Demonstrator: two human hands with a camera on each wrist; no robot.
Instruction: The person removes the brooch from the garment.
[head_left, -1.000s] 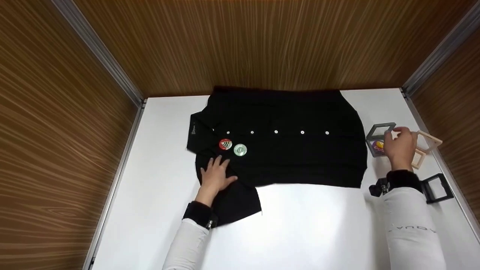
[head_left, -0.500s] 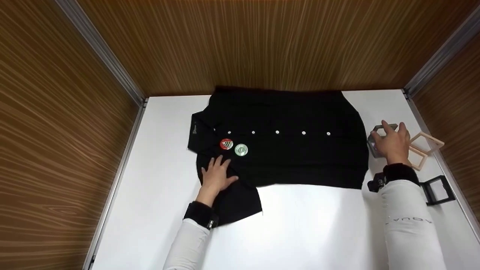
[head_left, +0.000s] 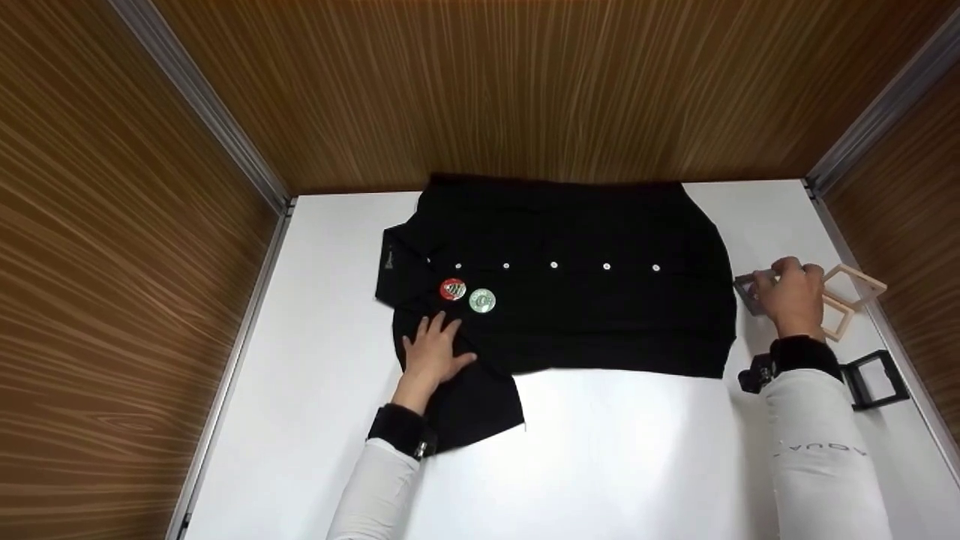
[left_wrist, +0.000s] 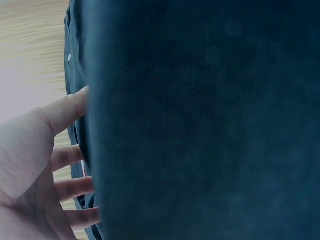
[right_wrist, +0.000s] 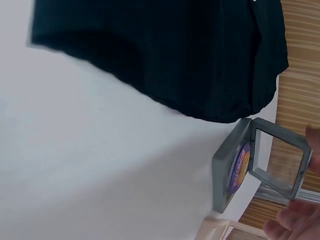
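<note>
Left hand (head_left: 431, 354): I am spreading its fingers, resting it on the black shirt (head_left: 600, 322).
Right hand (head_left: 795, 300): I am gripping the grey case's (right_wrist: 219, 180) raised lid (right_wrist: 280, 155).
Right arm (head_left: 821, 450): holding forward.
Case position: lying on the bench (head_left: 615, 450) beside the shirt.

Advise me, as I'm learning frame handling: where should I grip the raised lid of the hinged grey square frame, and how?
Probably pinch the free edge of the raised lid with thumb and fingertips, coming from opposite the hinge, where the right hand is. Tilted up, that slim rim stands free; the clear window offers less grip.
</note>
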